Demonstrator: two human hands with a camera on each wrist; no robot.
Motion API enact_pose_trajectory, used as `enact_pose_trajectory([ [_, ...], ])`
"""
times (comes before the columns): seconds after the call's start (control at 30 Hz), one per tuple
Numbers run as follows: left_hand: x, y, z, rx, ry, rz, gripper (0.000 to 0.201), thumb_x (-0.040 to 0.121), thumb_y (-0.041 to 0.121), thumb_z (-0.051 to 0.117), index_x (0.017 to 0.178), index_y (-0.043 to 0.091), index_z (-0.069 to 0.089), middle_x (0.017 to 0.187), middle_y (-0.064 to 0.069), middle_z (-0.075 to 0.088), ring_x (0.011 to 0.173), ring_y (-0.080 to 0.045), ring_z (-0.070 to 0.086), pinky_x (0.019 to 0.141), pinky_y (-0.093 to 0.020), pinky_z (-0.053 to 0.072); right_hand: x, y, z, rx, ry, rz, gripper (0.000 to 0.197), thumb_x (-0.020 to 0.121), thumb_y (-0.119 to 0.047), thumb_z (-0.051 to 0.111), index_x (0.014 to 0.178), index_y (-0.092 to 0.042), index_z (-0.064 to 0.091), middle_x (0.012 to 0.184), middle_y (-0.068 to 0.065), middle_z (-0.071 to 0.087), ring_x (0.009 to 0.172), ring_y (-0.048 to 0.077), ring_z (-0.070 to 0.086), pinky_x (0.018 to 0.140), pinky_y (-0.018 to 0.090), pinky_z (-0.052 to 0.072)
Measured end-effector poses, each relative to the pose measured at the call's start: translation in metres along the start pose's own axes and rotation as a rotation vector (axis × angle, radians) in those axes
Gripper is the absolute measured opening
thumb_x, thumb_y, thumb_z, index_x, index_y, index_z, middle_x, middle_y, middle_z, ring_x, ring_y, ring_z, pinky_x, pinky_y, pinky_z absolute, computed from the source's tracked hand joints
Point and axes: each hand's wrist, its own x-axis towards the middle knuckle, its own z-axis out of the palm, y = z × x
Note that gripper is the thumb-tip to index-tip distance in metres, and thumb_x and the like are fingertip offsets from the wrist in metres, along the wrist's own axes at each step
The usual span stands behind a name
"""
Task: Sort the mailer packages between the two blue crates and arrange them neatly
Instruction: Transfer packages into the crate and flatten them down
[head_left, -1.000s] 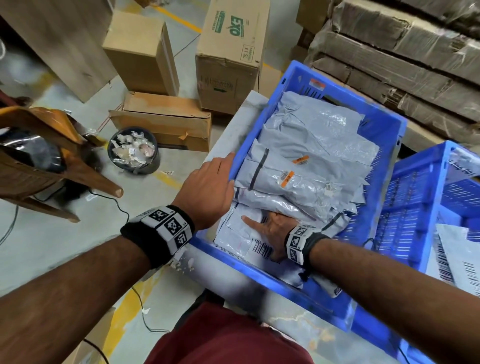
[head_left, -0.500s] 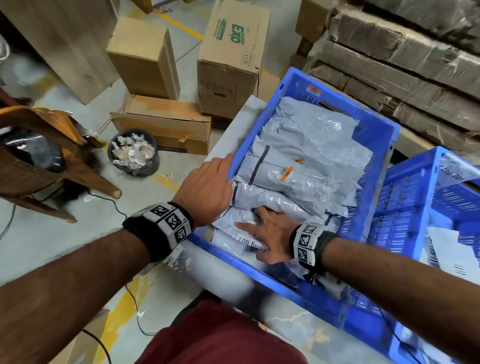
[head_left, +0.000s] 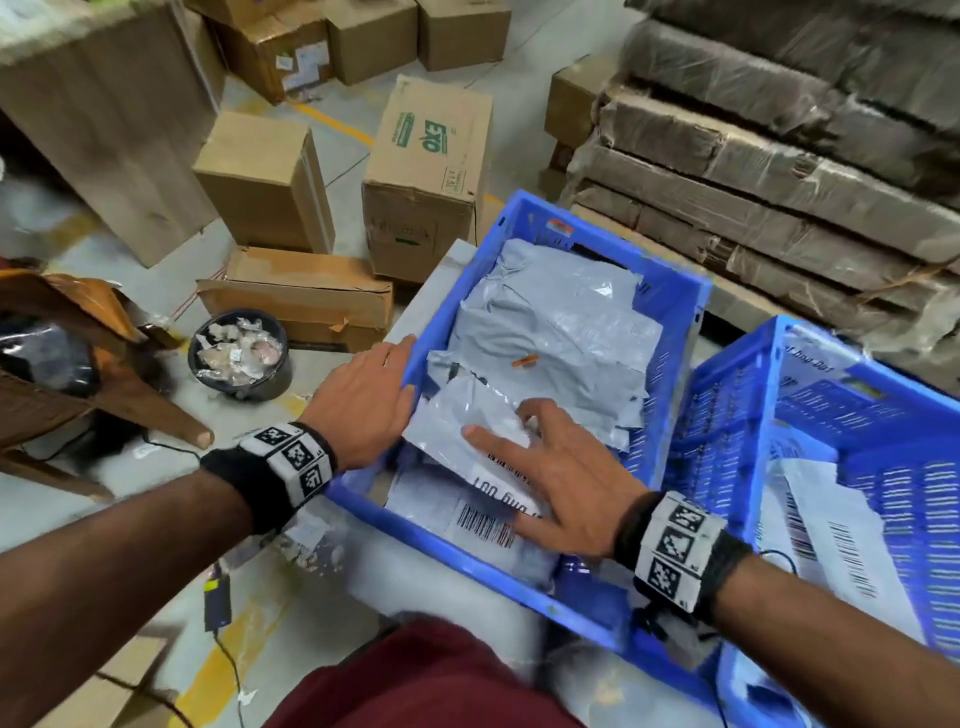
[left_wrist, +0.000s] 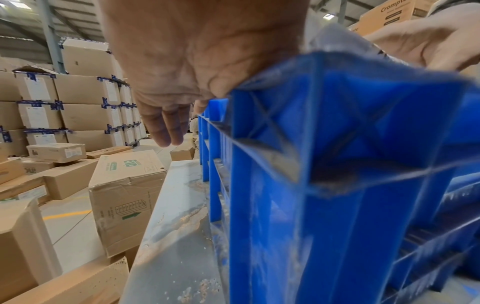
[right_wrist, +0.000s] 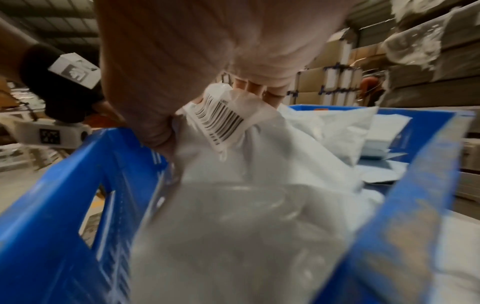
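The left blue crate (head_left: 680, 332) holds a pile of grey mailers (head_left: 556, 322). My right hand (head_left: 550, 462) is inside its near end and grips one grey mailer (head_left: 467, 410) with a barcode label, raising it off the pile. In the right wrist view the fingers (right_wrist: 249, 86) curl round that mailer (right_wrist: 233, 144). My left hand (head_left: 363, 395) rests on the crate's left rim, fingers straight; in the left wrist view the palm (left_wrist: 197, 61) sits on the crate's corner (left_wrist: 337, 144). The right blue crate (head_left: 841, 395) holds a white mailer (head_left: 841, 545).
Both crates stand on a grey table (head_left: 436, 280). On the floor to the left are cardboard boxes (head_left: 426, 176), a black bin of scraps (head_left: 239, 353) and a wooden chair (head_left: 78, 353). Wrapped cardboard stacks (head_left: 779, 156) rise behind the crates.
My right hand has closed on the labelled mailer at the crate's near end and lifted it off the pile. The left hand has stayed on the rim.
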Motion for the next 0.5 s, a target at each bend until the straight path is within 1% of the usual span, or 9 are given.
enact_pose_trajectory([
  [0.07,0.002,-0.002,0.000,0.027,0.004,0.009,0.067,0.093,0.041,0.031,0.153,0.010,0.030,0.134,-0.016,0.051,0.113,-0.037,0.056,0.092,-0.048,0.050,-0.012,0.004,-0.008,0.015,0.088,0.025,0.078,0.083,-0.062,0.048,0.154,-0.039,0.028,0.133,0.016,0.033,0.103,0.033,0.052,0.088,0.039,0.050],
  [0.17,0.001,0.001,-0.005,0.081,-0.001,0.017,0.072,0.092,0.045,0.030,0.154,0.009,0.026,0.139,-0.018,0.045,0.116,-0.040,0.054,0.091,-0.050,0.051,-0.029,0.012,-0.013,0.056,0.167,0.110,0.081,0.083,-0.053,0.060,0.155,-0.044,0.023,0.144,0.013,0.026,0.111,0.031,0.051,0.093,0.036,0.048],
  [0.23,-0.001,0.007,-0.012,0.115,-0.001,0.031,0.073,0.092,0.047,0.029,0.154,0.007,0.025,0.142,-0.022,0.043,0.117,-0.042,0.054,0.093,-0.053,0.052,-0.039,0.017,-0.015,0.076,0.227,0.161,0.081,0.084,-0.046,0.061,0.155,-0.046,0.020,0.151,0.013,0.021,0.117,0.031,0.050,0.096,0.037,0.048],
  [0.3,-0.003,0.017,-0.022,0.136,0.007,0.045,0.075,0.092,0.048,0.027,0.153,0.005,0.026,0.143,-0.024,0.041,0.116,-0.043,0.055,0.093,-0.055,0.052,-0.047,0.019,-0.019,0.056,0.292,0.197,0.080,0.086,-0.039,0.057,0.156,-0.043,0.018,0.155,0.015,0.017,0.122,0.033,0.046,0.100,0.041,0.046],
  [0.4,-0.003,0.038,-0.038,0.119,0.022,0.088,0.075,0.092,0.049,0.028,0.154,0.006,0.025,0.144,-0.023,0.040,0.118,-0.044,0.053,0.096,-0.055,0.049,-0.064,0.021,-0.030,0.014,0.374,0.281,0.081,0.086,-0.036,0.054,0.157,-0.042,0.015,0.158,0.017,0.012,0.132,0.037,0.039,0.106,0.044,0.040],
  [0.43,-0.002,0.046,-0.042,0.113,0.033,0.107,0.075,0.093,0.050,0.028,0.154,0.006,0.025,0.145,-0.023,0.040,0.118,-0.045,0.053,0.096,-0.055,0.049,-0.070,0.023,-0.033,0.030,0.409,0.312,0.081,0.086,-0.035,0.053,0.157,-0.043,0.015,0.159,0.015,0.011,0.136,0.035,0.035,0.108,0.043,0.038],
  [0.47,-0.001,0.056,-0.046,0.104,0.046,0.126,0.076,0.093,0.051,0.028,0.155,0.007,0.026,0.146,-0.023,0.040,0.119,-0.045,0.052,0.095,-0.055,0.050,-0.078,0.025,-0.037,0.092,0.459,0.338,0.078,0.086,-0.034,0.052,0.156,-0.043,0.018,0.160,0.012,0.011,0.139,0.031,0.032,0.111,0.040,0.035],
  [0.5,0.000,0.066,-0.049,0.091,0.059,0.148,0.076,0.093,0.052,0.028,0.155,0.007,0.025,0.148,-0.023,0.039,0.122,-0.045,0.051,0.096,-0.055,0.049,-0.086,0.029,-0.040,0.218,0.521,0.360,0.074,0.087,-0.032,0.051,0.155,-0.041,0.023,0.159,0.007,0.013,0.141,0.025,0.031,0.114,0.036,0.032],
])
